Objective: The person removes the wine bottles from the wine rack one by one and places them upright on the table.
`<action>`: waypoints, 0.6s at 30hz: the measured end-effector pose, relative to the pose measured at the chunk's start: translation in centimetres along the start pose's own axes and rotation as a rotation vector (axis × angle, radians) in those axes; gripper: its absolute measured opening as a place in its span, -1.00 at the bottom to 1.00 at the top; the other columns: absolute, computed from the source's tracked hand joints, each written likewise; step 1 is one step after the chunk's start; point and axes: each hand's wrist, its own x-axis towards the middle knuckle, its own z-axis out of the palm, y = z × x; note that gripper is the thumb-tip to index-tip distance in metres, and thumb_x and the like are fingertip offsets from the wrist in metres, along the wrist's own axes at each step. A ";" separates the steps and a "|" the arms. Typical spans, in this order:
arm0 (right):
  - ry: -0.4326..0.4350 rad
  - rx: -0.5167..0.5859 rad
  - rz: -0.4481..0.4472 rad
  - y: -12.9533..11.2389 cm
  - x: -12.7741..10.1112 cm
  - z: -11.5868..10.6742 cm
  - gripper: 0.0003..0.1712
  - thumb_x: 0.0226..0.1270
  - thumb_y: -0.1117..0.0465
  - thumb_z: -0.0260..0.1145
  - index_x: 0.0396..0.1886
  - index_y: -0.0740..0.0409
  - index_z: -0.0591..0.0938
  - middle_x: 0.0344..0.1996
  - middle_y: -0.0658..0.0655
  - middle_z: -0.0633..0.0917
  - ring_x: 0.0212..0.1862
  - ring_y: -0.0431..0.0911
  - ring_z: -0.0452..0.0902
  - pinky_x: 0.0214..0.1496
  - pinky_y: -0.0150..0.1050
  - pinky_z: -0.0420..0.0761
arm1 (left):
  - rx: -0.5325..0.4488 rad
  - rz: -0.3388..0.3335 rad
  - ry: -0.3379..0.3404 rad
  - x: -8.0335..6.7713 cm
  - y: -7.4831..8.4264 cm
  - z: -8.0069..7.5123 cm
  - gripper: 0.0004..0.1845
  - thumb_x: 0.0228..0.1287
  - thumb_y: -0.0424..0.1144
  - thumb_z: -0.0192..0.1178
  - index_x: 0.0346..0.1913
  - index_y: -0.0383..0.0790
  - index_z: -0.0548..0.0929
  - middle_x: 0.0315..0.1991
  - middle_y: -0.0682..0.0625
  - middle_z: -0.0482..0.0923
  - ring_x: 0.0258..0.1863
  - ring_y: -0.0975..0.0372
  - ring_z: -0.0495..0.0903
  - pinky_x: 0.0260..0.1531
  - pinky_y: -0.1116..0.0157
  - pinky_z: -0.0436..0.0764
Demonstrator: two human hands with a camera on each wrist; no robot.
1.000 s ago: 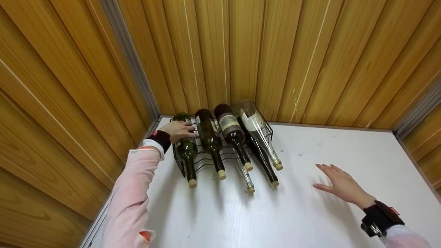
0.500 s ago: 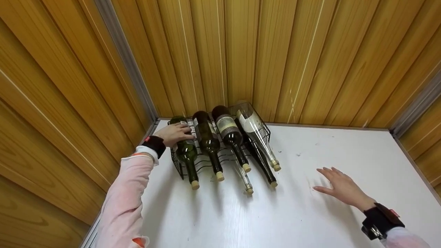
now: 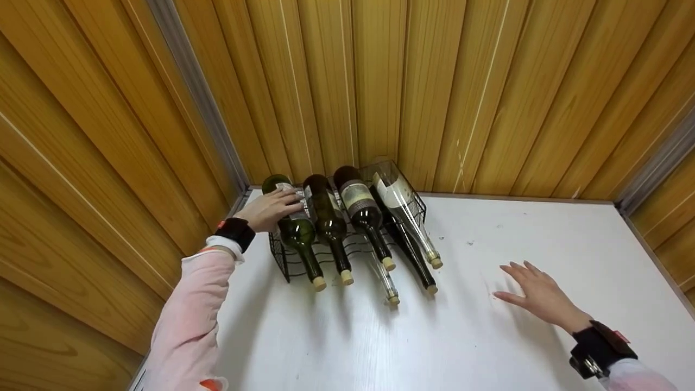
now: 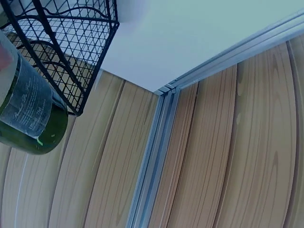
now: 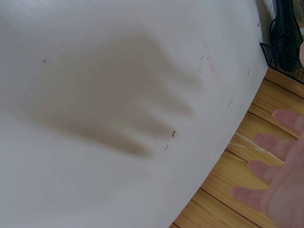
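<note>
Wood-panelled walls [image 3: 380, 81] close in a white table [image 3: 434, 336] on the far and left sides, and a black wire rack [image 3: 282, 260] sits pushed into that far-left corner, so the walls back it on two sides. Five corked bottles lie in its scalloped cradles with their necks pointing toward the near edge, bases higher than the corks, which keeps them from rolling.

At the rack's left end, the left hand [image 3: 269, 209] lies over the shoulder of the green bottle [image 3: 296, 231], fingers curved across the label; whether the thumb closes underneath cannot be told from the head view. That bottle sits askew, its neck angled rightward so its cork almost meets the cork of the dark bottle [image 3: 328, 222] beside it. The left wrist view shows the green bottle's base [image 4: 28, 118] hanging clear outside the rack's corner wire [image 4: 76, 57], which suggests it is lifted partly out of its cradle.

Well to the right, the right hand [image 3: 540, 296] hovers flat and empty over bare table, fingers spread, casting a soft shadow [image 5: 114, 114] on the surface, apparently kept clear of the bottles.
</note>
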 end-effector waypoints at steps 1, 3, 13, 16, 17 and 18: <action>0.002 0.001 0.003 0.0 0.0 0.0 -0.19 0.15 -0.18 0.21 0.19 0.34 0.34 0.14 0.49 0.29 0.20 0.40 -0.01 0.08 0.31 0.00 | -0.008 0.005 0.020 0.0 0.0 0.0 -0.25 -0.39 -0.45 0.48 0.07 -0.26 0.47 0.08 -0.25 0.39 0.11 -0.11 0.28 0.05 -0.02 0.27; 0.007 -0.001 0.007 0.1 0.0 0.0 -0.19 0.15 -0.18 0.20 0.19 0.34 0.33 0.14 0.49 0.29 0.20 0.39 0.00 0.07 0.31 0.00 | -0.009 -0.003 0.042 0.0 -0.1 -0.2 -0.24 -0.43 -0.42 0.50 0.04 -0.26 0.47 0.06 -0.25 0.39 0.09 -0.10 0.30 0.04 0.00 0.29; 0.011 0.011 0.034 0.1 -0.1 0.1 -0.19 0.17 -0.18 0.19 0.18 0.37 0.33 0.14 0.51 0.28 0.20 0.39 -0.01 0.09 0.29 -0.01 | -0.079 -0.236 0.171 -0.2 -0.4 -1.8 -0.18 -0.53 -0.31 0.52 0.01 -0.24 0.40 -0.04 -0.21 0.33 -0.05 -0.08 0.34 -0.06 -0.01 0.38; 0.021 0.010 0.039 0.1 -0.1 0.1 -0.19 0.17 -0.18 0.18 0.17 0.38 0.34 0.13 0.51 0.28 0.20 0.39 -0.01 0.10 0.29 0.00 | -0.128 -0.330 0.253 0.2 -0.4 -2.3 -0.21 -0.53 -0.27 0.50 -0.04 -0.21 0.37 -0.15 -0.18 0.29 -0.14 -0.08 0.36 -0.05 -0.06 0.33; 0.023 0.012 0.042 0.0 -0.1 0.1 -0.19 0.17 -0.18 0.18 0.17 0.39 0.34 0.14 0.51 0.28 0.20 0.39 -0.01 0.10 0.28 -0.01 | -0.141 -0.357 0.284 0.4 -0.4 -2.5 -0.22 -0.53 -0.25 0.49 -0.05 -0.21 0.37 -0.18 -0.17 0.27 -0.17 -0.07 0.37 -0.07 -0.06 0.34; 0.024 0.012 0.045 0.0 -0.1 0.0 -0.19 0.17 -0.18 0.18 0.17 0.39 0.34 0.14 0.51 0.27 0.20 0.39 -0.01 0.10 0.28 -0.01 | -0.155 -0.380 0.316 0.7 -0.4 -2.6 -0.23 -0.54 -0.23 0.48 -0.07 -0.21 0.36 -0.21 -0.16 0.25 -0.22 -0.05 0.37 -0.11 -0.06 0.36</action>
